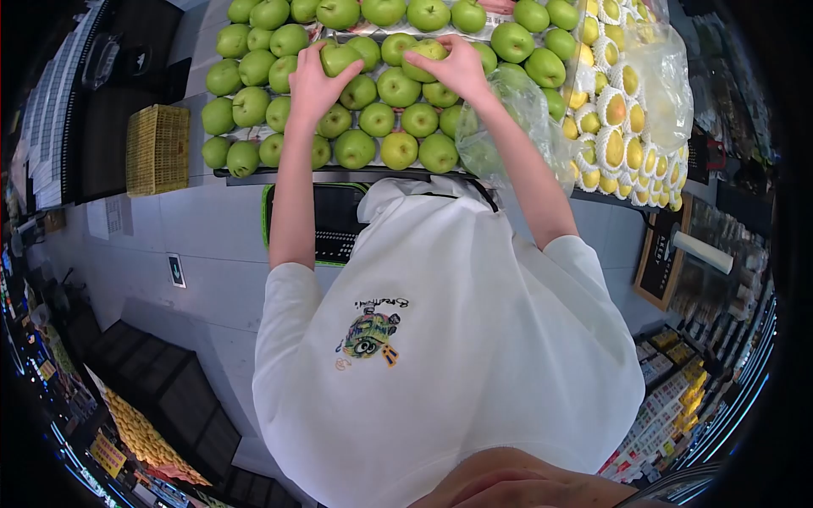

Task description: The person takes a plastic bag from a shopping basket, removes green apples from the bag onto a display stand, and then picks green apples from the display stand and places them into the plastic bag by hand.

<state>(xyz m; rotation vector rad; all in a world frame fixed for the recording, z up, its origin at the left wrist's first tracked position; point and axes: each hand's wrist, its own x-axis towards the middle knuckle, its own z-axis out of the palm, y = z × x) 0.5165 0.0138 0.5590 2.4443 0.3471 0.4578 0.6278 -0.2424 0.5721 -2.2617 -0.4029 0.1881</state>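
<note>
My left hand (316,87) is curled round a green apple (338,58), with the thumb and fingers on its sides. A second green apple (423,61) is in my right hand (462,71), gripped between thumb and fingertips. Both apples are over the rows of green apples (397,87) on the display stand, a short way apart. Clear plastic bags (500,127) hang by my right forearm and overlap the front edge of the display.
Yellow fruit in white foam nets (614,110) fills the right side of the stand, with clear plastic (669,85) over part of it. A yellow basket (158,150) stands on the left. Beneath the stand's front edge sits a black crate with a green rim (266,216).
</note>
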